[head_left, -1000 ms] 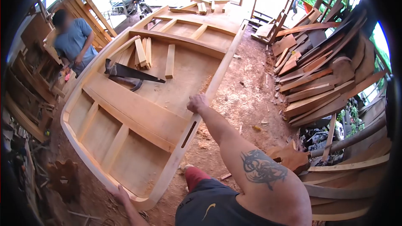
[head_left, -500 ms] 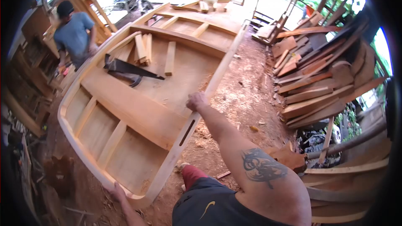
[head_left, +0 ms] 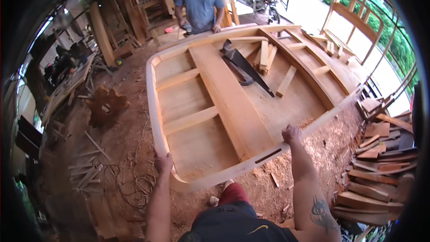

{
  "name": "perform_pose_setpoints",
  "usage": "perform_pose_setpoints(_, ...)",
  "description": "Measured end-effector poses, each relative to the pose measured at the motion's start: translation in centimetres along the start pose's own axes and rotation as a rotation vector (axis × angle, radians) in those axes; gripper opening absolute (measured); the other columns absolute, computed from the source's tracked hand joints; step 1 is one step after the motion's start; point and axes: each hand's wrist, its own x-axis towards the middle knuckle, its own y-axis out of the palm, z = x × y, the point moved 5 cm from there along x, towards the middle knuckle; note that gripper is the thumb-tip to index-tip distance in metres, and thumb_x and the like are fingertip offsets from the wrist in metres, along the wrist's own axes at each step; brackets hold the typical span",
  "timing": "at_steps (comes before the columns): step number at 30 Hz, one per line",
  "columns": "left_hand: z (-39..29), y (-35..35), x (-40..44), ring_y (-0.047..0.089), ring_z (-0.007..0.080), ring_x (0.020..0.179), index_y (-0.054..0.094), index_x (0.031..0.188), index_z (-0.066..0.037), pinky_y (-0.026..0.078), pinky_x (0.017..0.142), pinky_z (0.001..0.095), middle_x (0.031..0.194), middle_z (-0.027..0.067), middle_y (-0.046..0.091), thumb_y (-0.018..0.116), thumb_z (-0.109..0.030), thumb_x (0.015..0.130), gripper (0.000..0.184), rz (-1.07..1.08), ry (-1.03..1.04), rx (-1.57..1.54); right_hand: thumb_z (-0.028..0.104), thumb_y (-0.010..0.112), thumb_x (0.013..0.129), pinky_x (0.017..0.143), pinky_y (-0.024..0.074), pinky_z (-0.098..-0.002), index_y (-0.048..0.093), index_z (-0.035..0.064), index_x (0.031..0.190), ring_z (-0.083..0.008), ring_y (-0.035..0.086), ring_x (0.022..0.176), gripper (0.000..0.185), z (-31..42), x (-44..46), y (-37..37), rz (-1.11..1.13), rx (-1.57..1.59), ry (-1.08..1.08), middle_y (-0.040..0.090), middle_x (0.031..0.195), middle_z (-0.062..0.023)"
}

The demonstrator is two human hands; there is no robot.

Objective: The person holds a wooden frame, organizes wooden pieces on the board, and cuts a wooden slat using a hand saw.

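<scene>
A large wooden panel frame (head_left: 197, 180) with rounded corners and inner crosspieces spans the middle of the head view. My left hand (head_left: 163, 163) grips its near left corner, fingers partly hidden by the rim. Farther right, my right hand (head_left: 292, 134) is closed over the near rim, just beyond a narrow slot (head_left: 268, 156) cut in the edge. Inside the frame lie a handsaw (head_left: 256, 77) and a dark tool with a curved end (head_left: 241, 72). Several short wood blocks (head_left: 286, 81) lie beside them. A wide board (head_left: 224, 101) crosses the frame.
A co-worker (head_left: 199, 4) stands at the far side, one hand by the frame, the other with a grey object. Stacked planks (head_left: 371, 192) line the right. Wood scraps (head_left: 89, 170) and cord (head_left: 134, 186) litter the left floor. A motorcycle (head_left: 264, 2) is parked behind.
My view has swung left, so the frame and co-worker appear farther right. Both hands remain on the rim; the left now shows more fully at the corner.
</scene>
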Motion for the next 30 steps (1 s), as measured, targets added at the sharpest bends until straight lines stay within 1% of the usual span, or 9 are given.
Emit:
perform_pose_setpoints(2, -0.2, -0.1, -0.1, 0.063, 0.0471, 0.12, 0.023, 0.161, -0.009, 0.052, 0.102, 0.0525, 0.137, 0.0322, 0.058, 0.074, -0.029, 0.085, 0.093, -0.012, 0.016, 0.013, 0.033, 0.052, 0.09, 0.105, 0.0472, -0.0459, 0.077, 0.0107, 0.104, -0.0353, 0.067, 0.114, 0.036, 0.0, 0.0, 0.0, -0.006, -0.029, -0.008, 0.074, 0.112, -0.0211)
perform_pose_setpoints(5, 0.2, 0.1, 0.1, 0.064, 0.0471, 0.118, 0.021, 0.161, -0.009, 0.053, 0.1, 0.0532, 0.136, 0.0308, 0.058, 0.073, -0.029, 0.086, 0.093, 0.012, 0.005, 0.012, 0.033, 0.053, 0.09, 0.104, 0.0474, -0.0464, 0.077, 0.0109, 0.104, -0.0362, 0.067, 0.114, 0.035, -0.3, 0.3, 0.4, -0.038, -0.032, -0.026, 0.074, 0.111, -0.0223)
perform_pose_setpoints(8, -0.2, -0.1, -0.1, 0.064, 0.047, 0.117, 0.021, 0.161, -0.009, 0.053, 0.1, 0.0534, 0.135, 0.0305, 0.059, 0.072, -0.03, 0.086, 0.093, 0.051, -0.033, 0.024, 0.033, 0.053, 0.091, 0.104, 0.0471, -0.0466, 0.077, 0.0116, 0.106, -0.0366, 0.067, 0.114, 0.035, 0.0, -0.1, -0.3, -0.011, -0.055, -0.014, 0.074, 0.112, -0.0223)
perform_pose_setpoints(12, 0.6, 0.5, 0.3, 0.065, 0.046, 0.116, 0.021, 0.161, -0.01, 0.054, 0.099, 0.0534, 0.133, 0.0294, 0.06, 0.072, -0.03, 0.086, 0.093, 0.059, -0.052, 0.019, 0.034, 0.052, 0.092, 0.104, 0.0459, -0.0459, 0.077, 0.011, 0.107, -0.0351, 0.066, 0.117, 0.037, 0.1, 0.1, -0.1, -0.005, -0.051, -0.004, 0.074, 0.116, -0.0208)
perform_pose_setpoints(18, 1.0, 0.8, 0.5, 0.065, 0.0455, 0.116, 0.02, 0.162, -0.01, 0.054, 0.099, 0.0527, 0.134, 0.0291, 0.059, 0.072, -0.03, 0.086, 0.094, 0.04, -0.031, 0.004, 0.034, 0.052, 0.091, 0.103, 0.0457, -0.0461, 0.077, 0.0105, 0.105, -0.0343, 0.066, 0.116, 0.037, 0.2, -0.1, -0.5, -0.008, -0.056, -0.028, 0.074, 0.115, -0.0206)
perform_pose_setpoints(21, 1.1, 1.0, 0.6, 0.064, 0.0452, 0.118, 0.02, 0.162, -0.01, 0.054, 0.099, 0.0523, 0.134, 0.0292, 0.059, 0.072, -0.031, 0.085, 0.094, 0.017, -0.021, -0.001, 0.032, 0.051, 0.09, 0.103, 0.0447, -0.047, 0.075, 0.0084, 0.108, -0.0344, 0.068, 0.112, 0.038, 0.2, -0.1, -0.5, -0.006, -0.071, -0.039, 0.075, 0.112, -0.0206)
perform_pose_setpoints(24, 1.3, 1.2, 0.8, 0.063, 0.0454, 0.119, 0.019, 0.162, -0.01, 0.053, 0.101, 0.0523, 0.136, 0.0293, 0.058, 0.07, -0.03, 0.086, 0.094, 0.049, -0.023, 0.003, 0.032, 0.051, 0.09, 0.103, 0.0448, -0.0471, 0.076, 0.0088, 0.107, -0.0347, 0.068, 0.112, 0.038, 0.1, 0.0, -0.4, -0.004, -0.073, -0.042, 0.075, 0.111, -0.0205)
perform_pose_setpoints(27, 1.1, 1.0, 0.7, 0.063, 0.046, 0.12, 0.02, 0.162, -0.009, 0.052, 0.102, 0.0527, 0.137, 0.03, 0.057, 0.07, -0.03, 0.086, 0.093, 0.047, -0.033, 0.006, 0.034, 0.053, 0.089, 0.101, 0.0476, -0.0474, 0.077, 0.011, 0.102, -0.0362, 0.068, 0.111, 0.036, -0.2, 0.3, 0.1, -0.07, -0.06, -0.047, 0.075, 0.109, -0.021)
perform_pose_setpoints(30, 0.5, 0.3, 0.3, 0.062, 0.0467, 0.121, 0.018, 0.162, -0.009, 0.052, 0.103, 0.0529, 0.137, 0.0314, 0.056, 0.069, -0.029, 0.086, 0.093, 0.056, -0.003, -0.017, 0.034, 0.054, 0.089, 0.101, 0.0476, -0.0471, 0.077, 0.0111, 0.102, -0.0367, 0.069, 0.109, 0.035, 0.0, 0.3, 0.1, -0.05, -0.073, -0.061, 0.075, 0.108, -0.0209)
